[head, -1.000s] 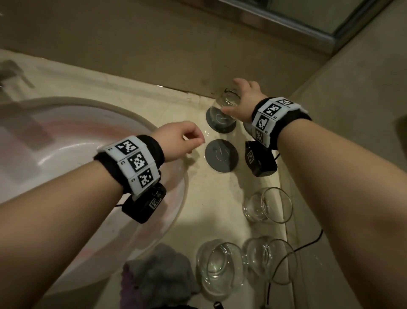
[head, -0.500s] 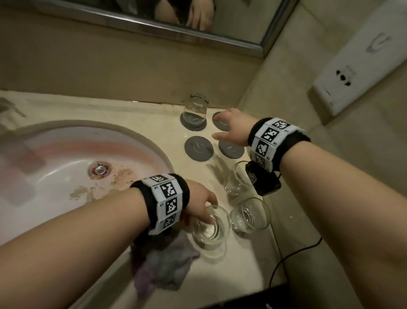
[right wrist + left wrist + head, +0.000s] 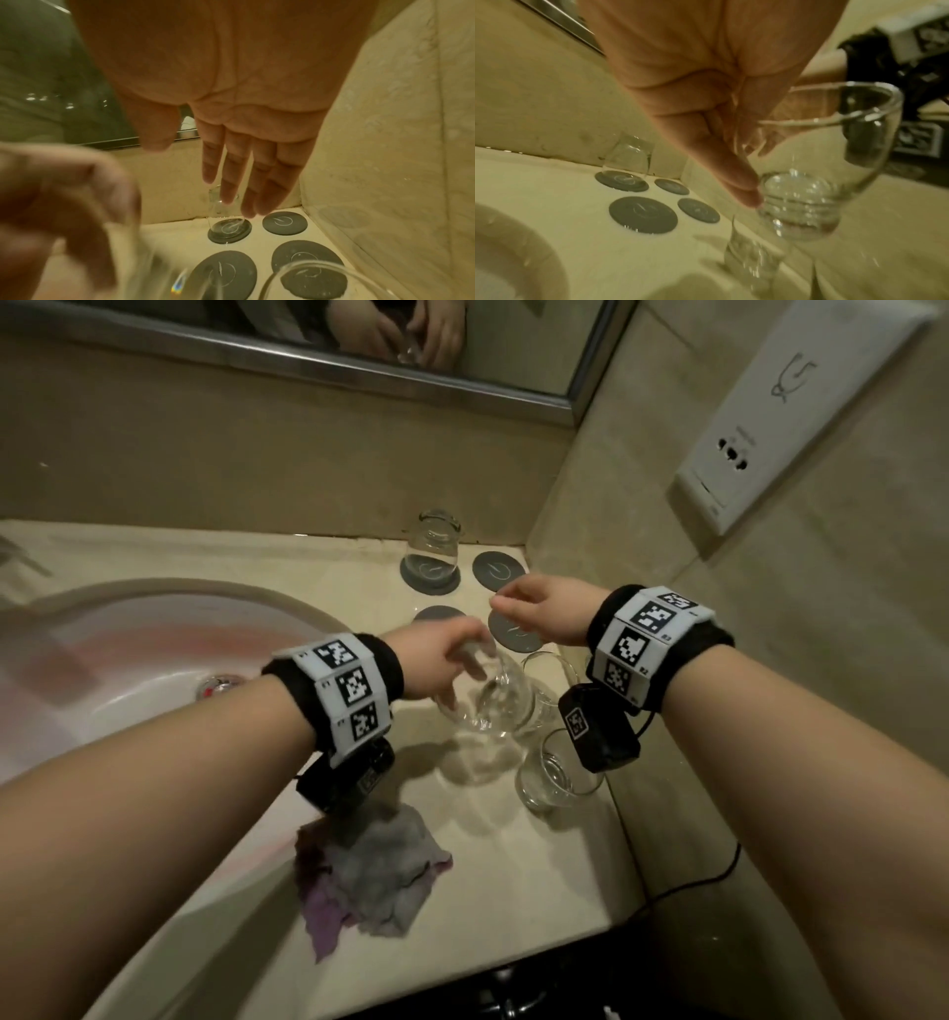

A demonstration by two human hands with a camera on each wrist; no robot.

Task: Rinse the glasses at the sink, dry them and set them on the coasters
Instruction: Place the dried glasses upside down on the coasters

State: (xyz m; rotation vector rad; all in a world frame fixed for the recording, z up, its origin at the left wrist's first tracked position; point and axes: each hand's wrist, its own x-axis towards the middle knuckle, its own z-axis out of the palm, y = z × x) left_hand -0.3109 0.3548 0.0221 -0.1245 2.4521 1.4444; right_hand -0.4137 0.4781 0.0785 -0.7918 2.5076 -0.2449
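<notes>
Holding a wet glass [image 3: 495, 698] in curled fingers, the left hand [image 3: 436, 660] could let it slip onto the glasses below; the right hand [image 3: 544, 608] hangs loose and empty.

One clear glass [image 3: 434, 546] inverted on grey coaster [image 3: 430, 580].

A: Setting?
B: A bathroom is indicated. A basin [image 3: 128, 649] with a drain [image 3: 218, 685] is sunk into a beige stone counter [image 3: 513, 880].
A: More?
B: A metal-framed mirror [image 3: 318, 356] is mounted above its back edge; a wall socket [image 3: 770, 428] is fixed by the right corner; tiled walls are seen.
</notes>
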